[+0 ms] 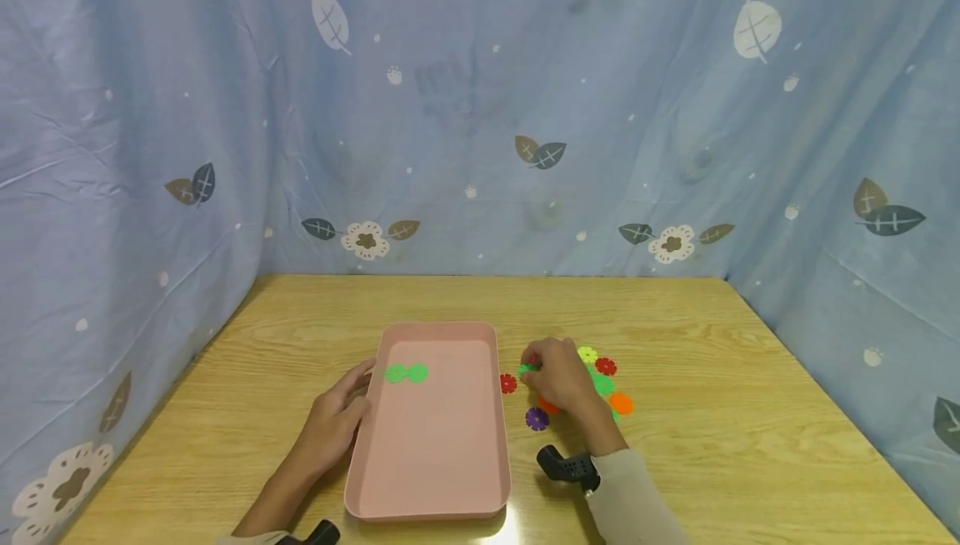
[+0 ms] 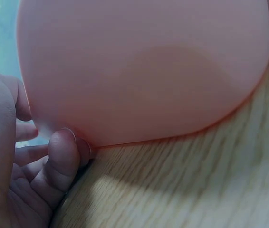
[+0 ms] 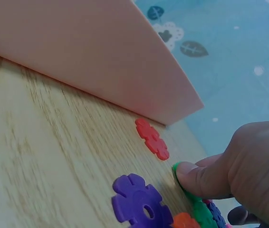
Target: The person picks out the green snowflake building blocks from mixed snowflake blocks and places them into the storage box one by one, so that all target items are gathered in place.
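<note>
Honestly, it looked early: only two green discs (image 1: pixel 417 373) sat in the tray (image 1: pixel 427 462), lower centre. Right grip (image 1: pixel 562 374) pinched a green piece (image 1: pixel 524 371) by the pile (image 1: pixel 602 383), lower right, seemingly undone. Left grip (image 1: pixel 333 422) touched the tray; couldn't tell if pinching.

Here we have a pale blue curtain (image 1: pixel 465 112) hanging behind the wooden table (image 1: pixel 720 412) and along both its sides! High up, we spot a white leaf (image 1: pixel 330 22) left of centre and a second white leaf (image 1: pixel 757 30) over on the right. Just above the table's far edge, we get a white flower (image 1: pixel 365 240) and another white flower (image 1: pixel 671 243), both brown-centred, each flanked by two leaves. And look, we've got yellowish grain all across that tabletop!
</note>
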Action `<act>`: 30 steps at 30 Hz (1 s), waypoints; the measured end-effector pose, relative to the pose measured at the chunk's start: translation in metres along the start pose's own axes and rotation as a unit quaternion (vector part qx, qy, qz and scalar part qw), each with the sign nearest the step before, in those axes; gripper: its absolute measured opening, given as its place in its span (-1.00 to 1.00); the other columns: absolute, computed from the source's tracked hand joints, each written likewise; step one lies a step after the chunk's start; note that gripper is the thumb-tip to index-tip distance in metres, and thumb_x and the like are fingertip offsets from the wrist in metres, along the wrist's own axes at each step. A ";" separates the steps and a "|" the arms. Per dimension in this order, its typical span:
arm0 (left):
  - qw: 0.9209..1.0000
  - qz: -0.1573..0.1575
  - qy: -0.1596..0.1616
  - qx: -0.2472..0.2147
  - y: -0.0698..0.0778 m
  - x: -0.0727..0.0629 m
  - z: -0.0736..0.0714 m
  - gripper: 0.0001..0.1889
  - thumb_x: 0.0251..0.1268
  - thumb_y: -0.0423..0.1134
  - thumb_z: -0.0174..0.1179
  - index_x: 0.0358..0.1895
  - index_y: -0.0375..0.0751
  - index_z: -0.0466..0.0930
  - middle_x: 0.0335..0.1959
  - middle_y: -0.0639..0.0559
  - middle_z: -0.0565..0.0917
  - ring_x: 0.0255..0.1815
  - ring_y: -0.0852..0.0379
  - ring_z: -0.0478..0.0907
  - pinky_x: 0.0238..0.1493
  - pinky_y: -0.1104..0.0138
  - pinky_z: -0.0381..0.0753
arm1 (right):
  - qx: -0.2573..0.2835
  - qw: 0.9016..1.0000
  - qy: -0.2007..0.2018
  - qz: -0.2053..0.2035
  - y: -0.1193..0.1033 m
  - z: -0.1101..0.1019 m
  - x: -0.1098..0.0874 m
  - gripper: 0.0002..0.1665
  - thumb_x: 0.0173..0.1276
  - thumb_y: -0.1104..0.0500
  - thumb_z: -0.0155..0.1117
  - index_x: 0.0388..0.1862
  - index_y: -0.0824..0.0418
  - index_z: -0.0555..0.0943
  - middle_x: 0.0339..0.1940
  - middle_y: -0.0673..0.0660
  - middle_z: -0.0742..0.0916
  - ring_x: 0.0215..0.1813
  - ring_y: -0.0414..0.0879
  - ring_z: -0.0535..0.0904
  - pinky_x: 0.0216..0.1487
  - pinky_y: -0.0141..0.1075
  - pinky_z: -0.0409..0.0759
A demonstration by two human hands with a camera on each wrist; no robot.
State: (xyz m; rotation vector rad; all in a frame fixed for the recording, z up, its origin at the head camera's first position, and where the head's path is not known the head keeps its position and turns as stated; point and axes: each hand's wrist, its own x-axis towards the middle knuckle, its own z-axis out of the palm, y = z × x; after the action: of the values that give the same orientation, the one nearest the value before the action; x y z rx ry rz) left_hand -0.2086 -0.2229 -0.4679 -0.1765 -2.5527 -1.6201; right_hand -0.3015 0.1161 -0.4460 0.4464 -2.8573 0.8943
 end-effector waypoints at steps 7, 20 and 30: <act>1.000 0.000 0.003 0.008 0.000 0.000 0.002 -0.41 0.45 -0.33 -0.09 0.55 -0.15 0.25 0.36 -0.31 0.51 0.31 -0.33 0.52 0.15 0.00 0.65 | 0.025 1.000 -0.007 0.005 0.001 0.000 0.000 -0.83 0.16 0.29 0.54 -0.36 0.17 0.67 -0.45 0.00 0.64 -0.26 -0.04 0.42 -0.25 -0.22 0.50; 1.000 -0.001 0.004 0.012 -0.002 -0.001 0.003 -0.40 0.44 -0.32 -0.10 0.55 -0.17 0.25 0.36 -0.34 0.50 0.34 -0.34 0.49 0.18 -0.04 0.63 | 0.111 0.994 0.013 -0.010 -0.003 -0.005 -0.004 -0.85 0.26 0.40 0.41 -0.28 0.21 0.64 -0.40 0.02 0.66 -0.30 -0.08 0.51 -0.18 -0.20 0.59; 1.000 -0.006 0.006 0.017 0.000 0.000 0.002 -0.40 0.44 -0.31 -0.10 0.55 -0.15 0.25 0.36 -0.33 0.51 0.32 -0.34 0.51 0.19 -0.05 0.61 | 0.158 0.986 0.053 0.004 -0.012 -0.012 -0.010 -0.86 0.29 0.34 0.42 -0.21 0.19 0.65 -0.43 0.03 0.62 -0.35 -0.08 0.48 -0.28 -0.29 0.53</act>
State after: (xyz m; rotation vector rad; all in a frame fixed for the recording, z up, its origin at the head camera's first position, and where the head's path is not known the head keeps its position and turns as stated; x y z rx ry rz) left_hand -0.2091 -0.2213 -0.4687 -0.1476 -2.5740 -1.5768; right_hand -0.2878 0.1162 -0.4322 0.4036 -2.6298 1.3368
